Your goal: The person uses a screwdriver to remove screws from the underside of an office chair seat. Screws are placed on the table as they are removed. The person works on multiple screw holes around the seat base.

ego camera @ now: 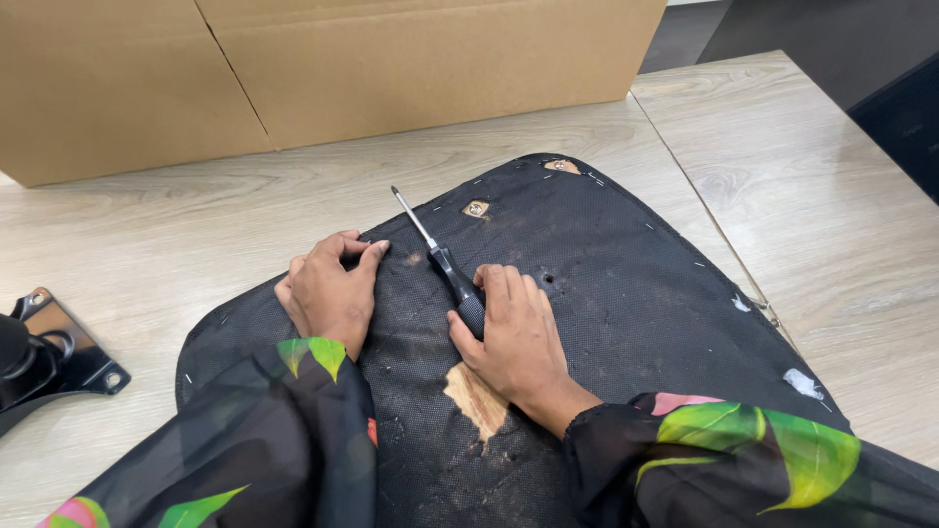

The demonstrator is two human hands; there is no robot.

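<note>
Black mesh fabric covers the seat pad (626,303) that lies upside down on the pale wood bench (176,244) in front of you, stapled along its edge and torn in one spot near your right wrist so that bare wood shows through. In the head view, your right hand (514,337) is closed around the dark handle of a screwdriver (445,266); the handle disappears under your fingers and thumb, while the metal shaft runs up and to the left, away from you, its tip resting low over the fabric close to a small metal-ringed hole (476,208) in the pad. Another such hole (560,166) sits at the far edge of the pad, and a plain dark hole (548,279) lies just beside your right fingers. Your left hand (328,288) lies flat on the pad to the left of the shaft, fingers together and curled slightly, pressing down on the fabric and gripping nothing; its thumb is near the shaft but apart from it.

A large cardboard box (293,68) stands at the far side of the bench, its flaps shut, so you cannot tell what is inside. A black metal bracket (54,357) rests on the bench well to your left.
</note>
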